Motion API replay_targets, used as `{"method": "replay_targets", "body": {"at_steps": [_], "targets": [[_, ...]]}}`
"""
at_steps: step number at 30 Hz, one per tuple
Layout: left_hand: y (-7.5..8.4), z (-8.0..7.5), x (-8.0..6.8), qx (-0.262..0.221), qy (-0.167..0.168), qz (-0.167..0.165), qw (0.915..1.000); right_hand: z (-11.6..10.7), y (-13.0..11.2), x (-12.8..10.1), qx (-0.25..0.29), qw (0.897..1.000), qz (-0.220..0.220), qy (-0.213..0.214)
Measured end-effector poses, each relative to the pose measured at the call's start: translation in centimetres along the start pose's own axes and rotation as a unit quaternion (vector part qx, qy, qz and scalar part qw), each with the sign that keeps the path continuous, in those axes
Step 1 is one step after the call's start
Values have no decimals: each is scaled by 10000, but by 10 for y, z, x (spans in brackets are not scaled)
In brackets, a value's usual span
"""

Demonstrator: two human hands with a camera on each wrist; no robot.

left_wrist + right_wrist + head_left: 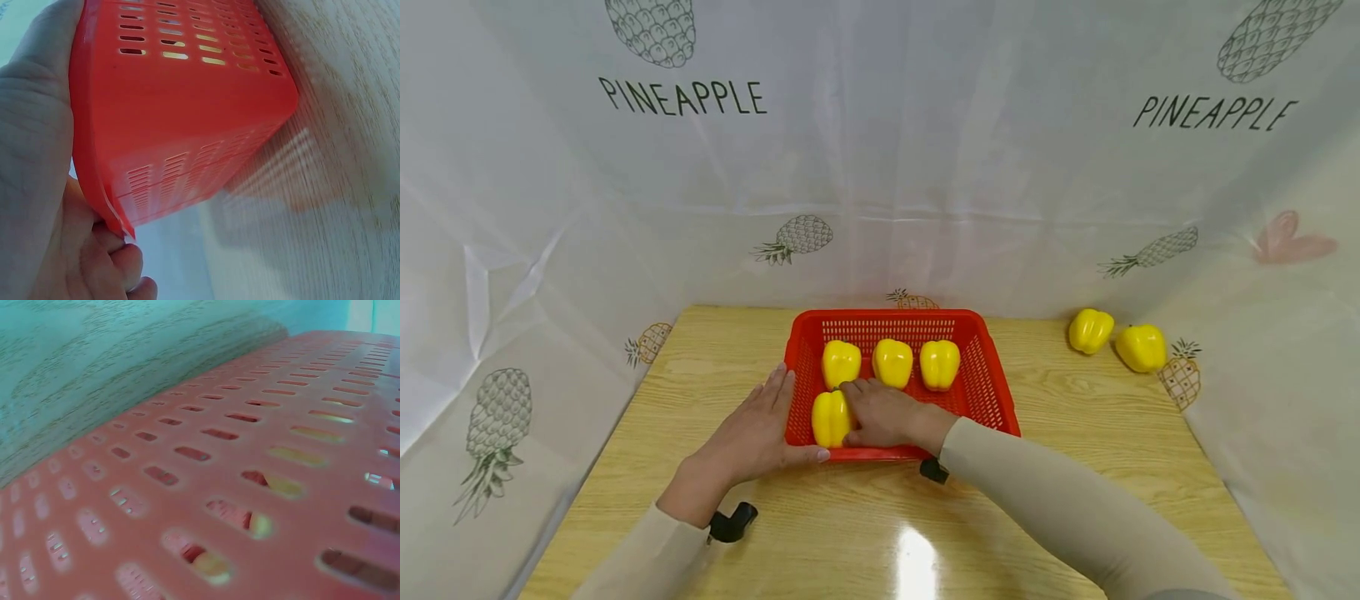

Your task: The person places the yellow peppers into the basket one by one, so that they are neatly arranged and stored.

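Yellow plastic bell pepper (831, 418) gripped by right hand (883, 414) inside red slotted plastic basket (996, 392); left hand (760, 433) lies flat against its wall; three peppers (892, 362) behind; two more (1116, 339) on the wooden counter (1075, 442).

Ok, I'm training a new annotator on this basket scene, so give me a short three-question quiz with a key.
1. How many yellow peppers lie inside the red basket?
2. True or false: the left hand rests flat against the basket's outer left side.
3. Which pepper does the right hand touch: A) the front-left pepper, B) a pepper on the table at far right?

Key:
1. Four: three in the back row and one in front.
2. True; the fingers lie straight along the wall and the thumb runs along the front edge.
3. A.
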State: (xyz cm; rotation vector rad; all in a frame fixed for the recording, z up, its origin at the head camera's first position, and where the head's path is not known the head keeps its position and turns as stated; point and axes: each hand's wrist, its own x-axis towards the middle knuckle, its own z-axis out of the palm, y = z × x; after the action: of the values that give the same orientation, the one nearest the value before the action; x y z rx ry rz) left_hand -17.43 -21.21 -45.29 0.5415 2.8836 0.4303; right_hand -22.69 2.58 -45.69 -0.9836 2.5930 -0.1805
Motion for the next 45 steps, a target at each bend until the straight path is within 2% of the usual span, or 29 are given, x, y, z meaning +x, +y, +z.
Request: {"method": "replay_targets", "body": {"at_steps": [5,10,15,20,24,29,34,40,45], "targets": [[0,-2,1,-42,-88,-55,9999,-4,2,-5,-126,9996,-13,259],[-1,-2,0,-53,-88,-103,9999,-12,1,-16,-422,9962,56,759],[-1,-3,-1,-138,-17,-176,9997,-20,8,-35,-554,9912,245,1174],[0,-4,-1,-127,-36,-240,9996,-27,25,-62,-636,9861,325,1499],[2,-4,-1,-130,-57,-211,9997,-33,48,-83,-746,9793,445,1828],[2,-4,0,-87,-31,-175,9998,-41,81,-103,-1155,9660,602,2234],[2,-4,-1,-76,-60,-195,9998,-50,116,-121,-1436,9561,832,2415],[1,-2,-2,-123,-82,-171,9997,-58,172,-143,-1853,9404,1106,2629],[3,-2,-1,-153,-88,-21,9998,-54,220,-163,-2279,9264,1364,2669]]}}
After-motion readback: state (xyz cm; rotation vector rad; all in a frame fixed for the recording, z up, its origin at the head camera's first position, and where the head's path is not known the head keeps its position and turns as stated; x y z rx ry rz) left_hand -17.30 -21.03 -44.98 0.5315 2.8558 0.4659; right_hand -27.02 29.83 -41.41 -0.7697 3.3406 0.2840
